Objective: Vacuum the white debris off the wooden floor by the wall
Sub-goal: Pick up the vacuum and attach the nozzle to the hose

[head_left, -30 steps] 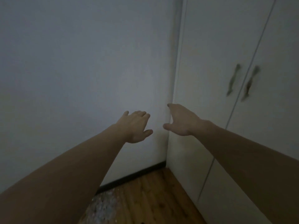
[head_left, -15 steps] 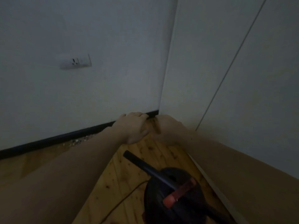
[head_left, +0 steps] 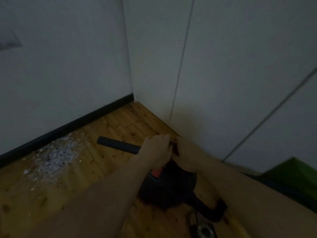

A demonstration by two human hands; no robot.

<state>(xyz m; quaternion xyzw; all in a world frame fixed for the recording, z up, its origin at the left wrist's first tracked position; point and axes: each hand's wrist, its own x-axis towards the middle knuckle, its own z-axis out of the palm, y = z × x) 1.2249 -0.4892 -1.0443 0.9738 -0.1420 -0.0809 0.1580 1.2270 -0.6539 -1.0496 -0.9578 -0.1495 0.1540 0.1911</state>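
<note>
Two hands meet over the black vacuum (head_left: 168, 188), close together and nearly touching. Left hand (head_left: 158, 150) lies back-up over the rear end of the tube (head_left: 118, 145), its fingertips bent toward a dark part between the hands. Whether it grips that part is too blurred to tell. Right hand (head_left: 188, 157) sits just right of the left, in shadow, and its grasp cannot be told either. The tube runs out to the left and away from the left hand, low over the floor (head_left: 120, 124); touching the boards or not, I cannot tell. Past the tube's open end, further left of the left hand, the white debris (head_left: 56, 155) lies scattered on the boards, reaching up to the black baseboard (head_left: 68, 127) of the wall (head_left: 68, 57). Just below the left wrist an orange part (head_left: 157, 171) shows on the vacuum's body. Beyond the right hand stand white doors (head_left: 223, 83). Well right of the right forearm, a green thing (head_left: 291, 176) sits low by the doors.
</note>
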